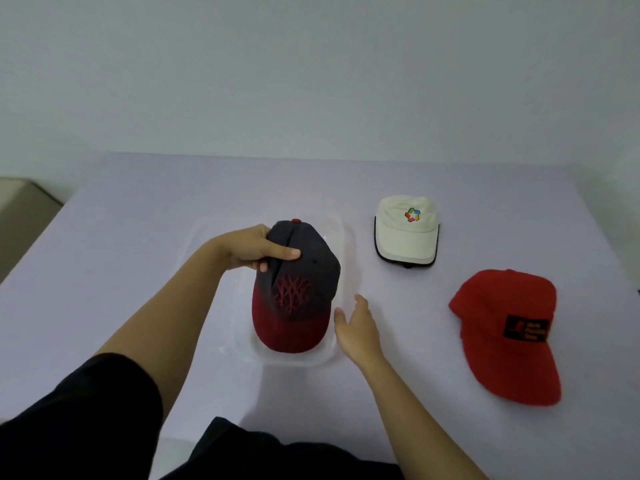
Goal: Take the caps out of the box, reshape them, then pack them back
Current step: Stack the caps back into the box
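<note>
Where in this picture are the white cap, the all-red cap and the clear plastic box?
white cap (406, 233), head view, on its brim.
all-red cap (498, 306), head view, on its crown.
clear plastic box (348, 244), head view, on its right wall.

Centre of table (138, 237): clear box (348, 244), its opening blocked by the dark cap (304, 271) and the left hand (252, 249). Right hand (356, 327) stands just beside the box wall at 4 o'clock. White cap (405, 233) obstructs at 2 o'clock, red cap (509, 334) at 4 o'clock; a bare lane runs between them. From 7 through 12 o'clock the table is free.
</note>
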{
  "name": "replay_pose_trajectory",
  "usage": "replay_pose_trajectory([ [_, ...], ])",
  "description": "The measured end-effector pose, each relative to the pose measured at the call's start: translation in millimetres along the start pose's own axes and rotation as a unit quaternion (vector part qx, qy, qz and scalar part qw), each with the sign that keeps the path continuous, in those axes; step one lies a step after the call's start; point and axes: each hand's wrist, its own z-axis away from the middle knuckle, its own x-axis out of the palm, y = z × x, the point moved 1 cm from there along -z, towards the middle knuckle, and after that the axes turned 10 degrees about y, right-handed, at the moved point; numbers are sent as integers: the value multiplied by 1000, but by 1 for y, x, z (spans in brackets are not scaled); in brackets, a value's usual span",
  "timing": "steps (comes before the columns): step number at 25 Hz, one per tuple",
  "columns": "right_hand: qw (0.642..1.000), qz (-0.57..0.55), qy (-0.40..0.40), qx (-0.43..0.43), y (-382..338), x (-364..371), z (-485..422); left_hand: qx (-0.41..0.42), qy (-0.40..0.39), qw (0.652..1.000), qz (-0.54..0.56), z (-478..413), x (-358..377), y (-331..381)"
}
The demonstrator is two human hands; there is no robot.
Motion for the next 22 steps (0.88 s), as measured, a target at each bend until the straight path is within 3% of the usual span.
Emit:
replay_pose_trajectory([
  [7,994,83,67,-36,5,20,14,-64,-48,995,-50,-54,27,-45],
  [14,983,142,92,-65,7,28,4,-76,52,980,-178,-47,30,-50],
  [18,994,82,41,-64,16,6,5,-25,167,931,-323,-35,40,-26],
  [20,995,20,63,-72,17,-16,2,61,253,919,-296,-28,51,1],
  [22,989,-18,119,-82,25,-48,-7,150,291,923,-204,-21,76,36],
])
